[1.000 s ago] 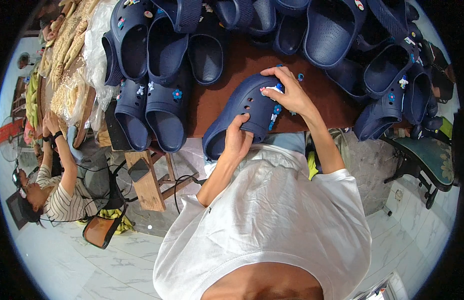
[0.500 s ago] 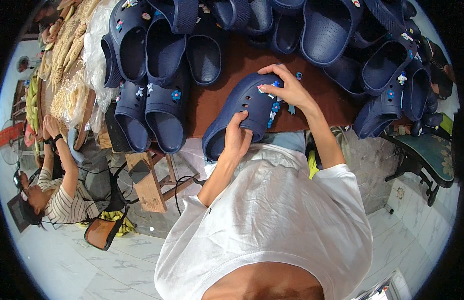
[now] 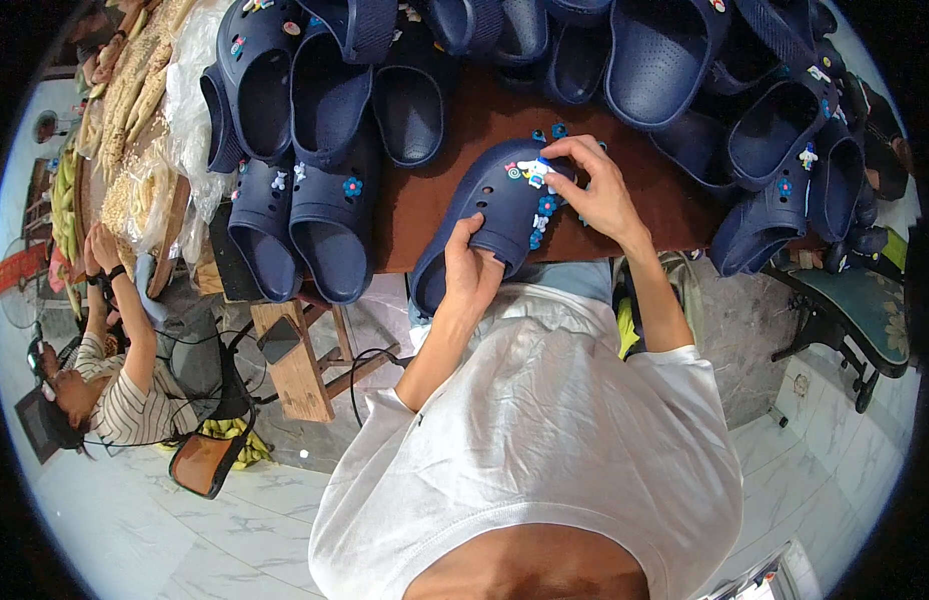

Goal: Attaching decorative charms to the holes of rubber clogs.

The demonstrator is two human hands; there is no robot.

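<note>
A dark blue perforated clog [image 3: 489, 212] lies tilted at the near edge of a brown table [image 3: 439, 190]. My left hand [image 3: 469, 275] grips its heel end from below. My right hand [image 3: 594, 190] rests on the clog's toe, fingertips pinching a small white and blue charm [image 3: 534, 172] against the upper. Several more small colourful charms [image 3: 540, 215] are stuck along the clog's side. Two loose blue charms [image 3: 547, 132] lie on the table just beyond the toe.
Many dark blue clogs [image 3: 329, 150] cover the table's far and right parts, some with charms. A second person in a striped top [image 3: 109, 395] sits at the left beside a wooden stool [image 3: 299, 365]. A green chair [image 3: 864, 320] stands at the right.
My right hand has shifted slightly left along the clog's toe, now pressing a white charm there. The clog and my left hand stay where they were.
</note>
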